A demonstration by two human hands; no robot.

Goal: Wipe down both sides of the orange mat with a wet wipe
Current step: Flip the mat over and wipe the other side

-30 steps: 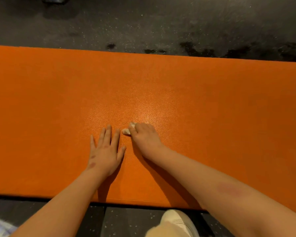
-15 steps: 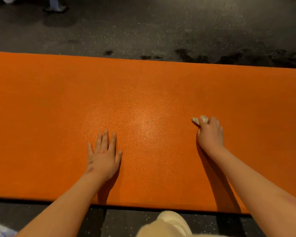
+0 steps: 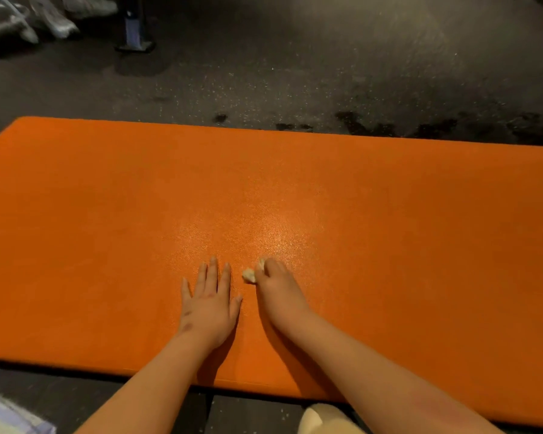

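the orange mat (image 3: pixel 389 230) is lying flat on the dark speckled floor (image 3: pixel 295 73), spreading across nearly the whole view. its far long edge is running from a rounded corner at the upper left toward the right, where the mat is passing out of view. its near long edge is running just in front of the person, with both forearms crossing over it.

the left hand (image 3: pixel 209 303) is resting palm down on the mat, fingers straight and slightly spread, gripping nothing. just beside it, the right hand (image 3: pixel 278 292) is pressing a small crumpled wet wipe (image 3: pixel 250 275) onto the mat. its fingers are curling over the wipe, so only pale bits are peeking out at the fingertips and thumb side.

both hands are sitting in the near half, and wide stretches of orange surface are lying open to the left, to the right and toward the far edge.

dark wet-looking patches (image 3: pixel 358 122) are marking the floor along the far edge on the right. well beyond, at the upper left, a dark post base (image 3: pixel 134 29) is standing beside grey bundles (image 3: pixel 54 20) too blurred to identify. a cream-coloured shape (image 3: pixel 323 418), possibly a shoe, is showing by the near edge, and a pale cloth (image 3: pixel 7 415) is lying at the lower left.
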